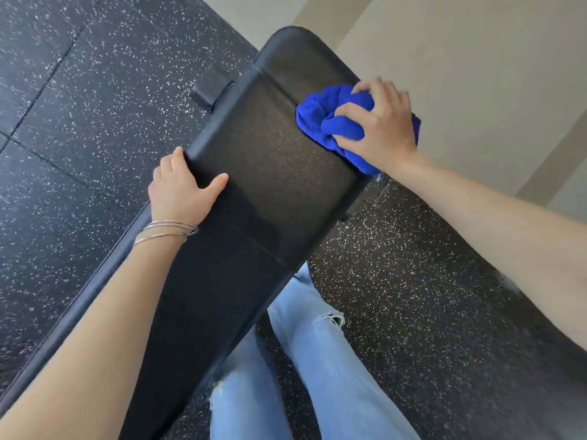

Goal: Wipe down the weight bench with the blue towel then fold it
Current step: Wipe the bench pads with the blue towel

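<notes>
The black padded weight bench [270, 173] runs diagonally from the lower left up to the top centre. A bunched blue towel [330, 122] lies on the pad's right edge, near a seam across the padding. My right hand [378, 122] grips the towel from above, fingers curled into its folds. My left hand [181, 188] holds the bench's left edge, thumb on the top surface and fingers wrapped over the side. Thin silver bangles sit on that wrist.
Black speckled rubber floor tiles [79, 122] surround the bench. A pale wall [476, 74] rises close behind the bench's far right side. My legs in light blue jeans [317, 360] stand right of the bench's near end. A black bracket [209, 90] sticks out at the bench's left.
</notes>
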`<action>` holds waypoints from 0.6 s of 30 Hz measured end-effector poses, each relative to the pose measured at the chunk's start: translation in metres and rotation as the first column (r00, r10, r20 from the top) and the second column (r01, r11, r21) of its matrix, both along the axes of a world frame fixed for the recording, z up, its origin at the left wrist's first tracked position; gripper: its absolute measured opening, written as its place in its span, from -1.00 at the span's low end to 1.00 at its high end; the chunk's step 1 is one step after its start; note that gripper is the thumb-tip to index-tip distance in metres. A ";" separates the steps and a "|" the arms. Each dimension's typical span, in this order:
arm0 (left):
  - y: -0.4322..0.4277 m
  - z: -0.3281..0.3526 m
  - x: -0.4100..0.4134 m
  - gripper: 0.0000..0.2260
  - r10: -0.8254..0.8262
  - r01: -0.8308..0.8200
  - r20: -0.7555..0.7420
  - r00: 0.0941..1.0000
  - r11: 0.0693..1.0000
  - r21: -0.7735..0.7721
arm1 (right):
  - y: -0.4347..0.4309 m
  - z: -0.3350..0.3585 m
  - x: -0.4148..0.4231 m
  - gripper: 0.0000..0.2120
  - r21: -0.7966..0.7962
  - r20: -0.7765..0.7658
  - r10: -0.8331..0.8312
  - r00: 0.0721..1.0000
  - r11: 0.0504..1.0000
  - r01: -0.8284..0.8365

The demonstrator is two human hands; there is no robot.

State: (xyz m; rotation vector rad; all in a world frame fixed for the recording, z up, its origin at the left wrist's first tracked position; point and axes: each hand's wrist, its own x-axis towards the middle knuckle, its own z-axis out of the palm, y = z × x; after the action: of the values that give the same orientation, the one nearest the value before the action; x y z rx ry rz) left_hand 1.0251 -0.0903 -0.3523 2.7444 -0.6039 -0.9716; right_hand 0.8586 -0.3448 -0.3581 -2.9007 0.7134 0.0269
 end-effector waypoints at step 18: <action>-0.001 0.004 0.005 -0.21 -0.047 0.049 -0.046 0.998 0.997 0.053 | -0.016 0.004 0.119 -0.64 0.118 -0.123 0.048 0.991 0.992 -0.033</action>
State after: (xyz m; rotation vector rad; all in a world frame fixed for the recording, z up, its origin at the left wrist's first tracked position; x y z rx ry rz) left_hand 1.0297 -0.0910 -0.3484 2.7591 -0.6483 -1.0725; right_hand 0.9777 -0.3606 -0.3538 -2.8212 0.6492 0.2489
